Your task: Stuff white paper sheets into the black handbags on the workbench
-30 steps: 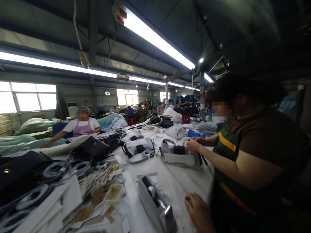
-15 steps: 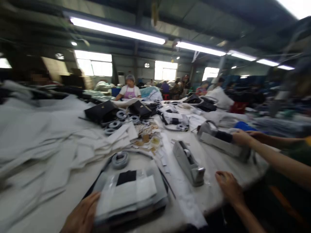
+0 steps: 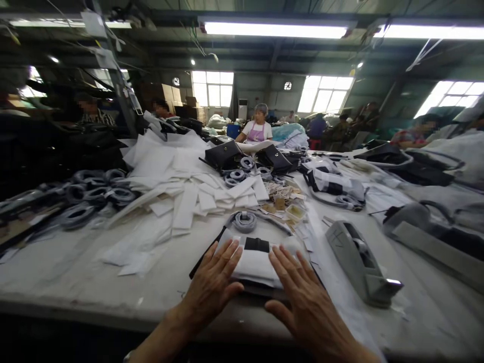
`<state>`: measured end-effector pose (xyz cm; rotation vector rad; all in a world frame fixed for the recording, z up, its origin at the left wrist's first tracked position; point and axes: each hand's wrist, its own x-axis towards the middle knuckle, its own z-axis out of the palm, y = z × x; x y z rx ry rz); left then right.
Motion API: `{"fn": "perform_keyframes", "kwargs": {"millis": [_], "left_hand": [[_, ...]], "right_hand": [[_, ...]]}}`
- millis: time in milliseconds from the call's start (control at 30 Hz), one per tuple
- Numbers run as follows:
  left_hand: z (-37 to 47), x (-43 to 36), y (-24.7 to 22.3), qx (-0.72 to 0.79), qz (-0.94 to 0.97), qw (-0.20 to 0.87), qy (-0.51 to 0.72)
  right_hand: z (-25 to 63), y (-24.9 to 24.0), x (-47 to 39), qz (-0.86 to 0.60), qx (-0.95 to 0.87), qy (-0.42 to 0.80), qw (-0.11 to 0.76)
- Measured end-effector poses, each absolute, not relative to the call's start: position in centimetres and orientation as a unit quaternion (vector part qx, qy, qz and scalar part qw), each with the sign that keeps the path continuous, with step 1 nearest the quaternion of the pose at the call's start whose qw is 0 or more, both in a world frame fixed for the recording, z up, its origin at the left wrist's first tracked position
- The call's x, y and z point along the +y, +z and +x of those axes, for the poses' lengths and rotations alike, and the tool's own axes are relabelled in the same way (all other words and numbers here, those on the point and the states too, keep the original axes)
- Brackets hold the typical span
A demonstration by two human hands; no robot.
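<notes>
A dark bag (image 3: 257, 267) wrapped with white sheets and clear film lies on the table's near edge, a black band across its middle. My left hand (image 3: 215, 282) rests flat on its left part, fingers spread. On its right part lies my right hand (image 3: 298, 287), also with fingers apart. Just beyond the bag sits a coiled grey strap (image 3: 244, 222), inside the curve of the bag's handle. A grey tape dispenser (image 3: 361, 264) stands to the right of my right hand.
White sheets (image 3: 185, 201) are heaped at the left centre, with coiled straps (image 3: 94, 194) further left. Black bags (image 3: 223, 155) lie behind. Another wrapped bag (image 3: 438, 242) is at the right. A person in a purple apron (image 3: 257, 128) sits across the table (image 3: 71, 282).
The view has swung left. Both my hands are now flat on the wrapped bag; earlier my left hand was at its left side and my right hand by the table edge.
</notes>
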<state>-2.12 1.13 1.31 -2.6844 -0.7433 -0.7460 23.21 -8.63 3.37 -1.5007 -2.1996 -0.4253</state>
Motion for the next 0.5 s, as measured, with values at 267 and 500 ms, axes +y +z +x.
{"fn": "perform_keyframes", "kwargs": {"millis": [267, 500], "left_hand": [[-2.3, 0.6, -3.1, -0.306, -0.928, 0.036, -0.210], [-4.0, 3.6, -2.3, -0.358, -0.867, -0.108, -0.328]], "right_hand": [[23.8, -4.4, -7.8, -0.559, -0.801, -0.114, 0.182], [26.9, -0.4, -10.3, -0.666, -0.630, 0.198, 0.347]]}}
